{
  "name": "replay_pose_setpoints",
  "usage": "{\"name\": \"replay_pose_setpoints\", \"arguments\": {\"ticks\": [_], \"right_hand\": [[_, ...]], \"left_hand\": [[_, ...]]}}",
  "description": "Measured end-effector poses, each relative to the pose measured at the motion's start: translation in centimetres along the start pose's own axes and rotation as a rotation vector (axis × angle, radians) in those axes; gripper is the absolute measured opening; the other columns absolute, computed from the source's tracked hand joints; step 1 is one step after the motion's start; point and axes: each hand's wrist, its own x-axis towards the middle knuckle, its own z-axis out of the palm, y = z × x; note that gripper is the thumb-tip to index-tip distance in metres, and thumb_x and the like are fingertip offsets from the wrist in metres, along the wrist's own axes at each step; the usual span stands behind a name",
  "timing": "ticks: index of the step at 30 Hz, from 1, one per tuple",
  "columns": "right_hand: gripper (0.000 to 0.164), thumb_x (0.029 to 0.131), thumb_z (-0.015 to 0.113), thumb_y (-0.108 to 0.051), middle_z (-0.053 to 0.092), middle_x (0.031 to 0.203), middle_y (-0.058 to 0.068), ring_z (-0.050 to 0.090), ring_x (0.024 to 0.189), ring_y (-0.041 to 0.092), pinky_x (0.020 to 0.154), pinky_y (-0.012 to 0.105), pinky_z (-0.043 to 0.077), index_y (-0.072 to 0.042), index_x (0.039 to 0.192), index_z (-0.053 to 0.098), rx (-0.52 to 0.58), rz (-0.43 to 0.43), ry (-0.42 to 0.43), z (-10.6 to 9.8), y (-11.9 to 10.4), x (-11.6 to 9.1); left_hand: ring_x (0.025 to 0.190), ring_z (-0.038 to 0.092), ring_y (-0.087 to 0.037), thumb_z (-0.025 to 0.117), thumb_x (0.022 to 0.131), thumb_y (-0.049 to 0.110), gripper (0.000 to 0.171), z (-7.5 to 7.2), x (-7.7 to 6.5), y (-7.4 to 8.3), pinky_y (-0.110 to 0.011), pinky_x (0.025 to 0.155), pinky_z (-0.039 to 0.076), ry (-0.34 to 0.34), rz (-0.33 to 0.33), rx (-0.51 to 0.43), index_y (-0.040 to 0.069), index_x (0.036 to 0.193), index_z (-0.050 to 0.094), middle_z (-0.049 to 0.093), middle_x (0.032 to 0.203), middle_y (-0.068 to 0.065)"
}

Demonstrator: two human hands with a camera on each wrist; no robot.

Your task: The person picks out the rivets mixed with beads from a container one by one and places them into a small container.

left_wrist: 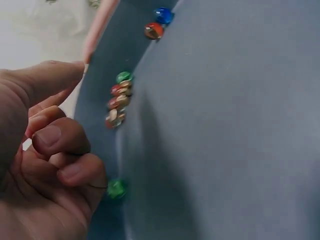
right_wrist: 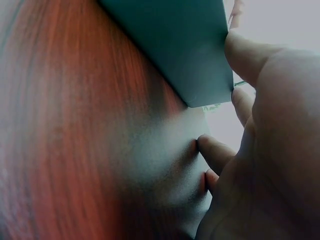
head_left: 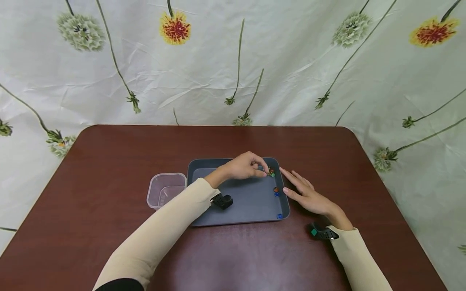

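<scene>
My left hand (head_left: 247, 165) hangs over the far right corner of a grey-blue tray (head_left: 233, 202). Its thumb and index finger are apart beside a row of small glass marbles (left_wrist: 120, 100) in green, red and gold along the tray wall. The middle and ring fingers are curled, a green marble (left_wrist: 116, 189) close by them. Along the same side lie an orange marble (left_wrist: 153, 31) and a blue marble (left_wrist: 163, 15). My right hand (head_left: 307, 196) has its fingers extended, thumb and index fingertips at the tray's right outer wall.
A clear plastic container (head_left: 167, 190) stands just left of the tray. Another blue marble (head_left: 279, 216) lies in the tray's near right corner. The tray sits on a brown wooden table (head_left: 116, 169), with a flower-patterned cloth (head_left: 204, 72) behind it.
</scene>
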Motion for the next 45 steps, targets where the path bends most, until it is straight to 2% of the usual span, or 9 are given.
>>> {"name": "replay_pose_setpoints", "arguments": {"ticks": [3,9,15,21,25,34,45], "right_hand": [[0.064,0.107,0.044,-0.04,0.011,0.169,0.008,-0.007,0.154,0.041,0.109,0.077,-0.004,-0.033,0.162,0.012,0.008,-0.008,-0.006,0.3,-0.1,-0.1],[0.063,0.107,0.044,-0.039,0.012,0.169,0.008,-0.006,0.154,0.042,0.109,0.076,-0.004,-0.033,0.162,0.013,0.005,-0.016,-0.005,0.3,-0.1,0.0],[0.064,0.107,0.044,-0.041,0.011,0.169,0.006,-0.007,0.154,0.04,0.109,0.076,-0.004,-0.034,0.162,0.012,0.004,0.008,-0.005,0.0,-0.1,-0.1],[0.064,0.107,0.043,-0.042,0.01,0.169,0.006,-0.008,0.154,0.039,0.109,0.076,-0.004,-0.034,0.162,0.011,0.007,0.019,-0.008,-0.1,0.0,0.0],[0.064,0.107,0.044,-0.042,0.01,0.169,0.005,-0.007,0.154,0.039,0.11,0.076,-0.004,-0.034,0.162,0.011,0.01,0.016,-0.009,-0.1,0.0,0.0],[0.065,0.107,0.044,-0.042,0.01,0.169,0.006,-0.008,0.154,0.039,0.109,0.076,-0.005,-0.033,0.162,0.011,0.008,0.019,-0.009,0.0,-0.1,0.0],[0.064,0.107,0.044,-0.042,0.01,0.169,0.006,-0.007,0.154,0.039,0.109,0.076,-0.004,-0.034,0.162,0.011,0.005,0.011,-0.005,-0.1,-0.2,-0.1]], "left_hand": [[0.045,0.031,-0.009,0.068,0.095,0.01,0.018,0.8,0.6,-0.5,-0.023,0.054,0.033,-0.004,-0.043,0.015,0.003,0.111,0.074,0.037,0.05,0.006],[0.048,0.04,-0.009,0.068,0.094,0.009,0.014,1.4,1.5,-0.9,-0.022,0.055,0.037,0.067,-0.118,0.069,0.008,0.106,0.075,0.05,0.055,0.002],[0.05,0.042,-0.008,0.073,0.092,0.012,0.012,1.8,2.5,-0.9,-0.021,0.055,0.037,0.083,-0.123,0.143,0.012,0.102,0.078,0.06,0.062,-0.002],[0.053,0.046,-0.008,0.073,0.092,0.014,0.011,2.1,2.7,-0.8,-0.021,0.057,0.038,0.104,-0.109,0.231,0.013,0.102,0.078,0.065,0.071,0.0],[0.052,0.045,-0.008,0.073,0.092,0.013,0.009,2.4,2.6,-0.9,-0.021,0.057,0.038,0.12,-0.114,0.25,0.013,0.1,0.078,0.064,0.068,-0.001],[0.049,0.044,-0.008,0.076,0.09,0.018,0.005,2.7,2.5,-0.9,-0.022,0.055,0.037,0.128,-0.132,0.247,0.014,0.093,0.076,0.052,0.054,0.004],[0.052,0.043,-0.008,0.076,0.09,0.018,0.005,2.7,2.4,-0.9,-0.021,0.056,0.036,0.125,-0.12,0.24,0.013,0.09,0.078,0.053,0.056,0.005]]}}
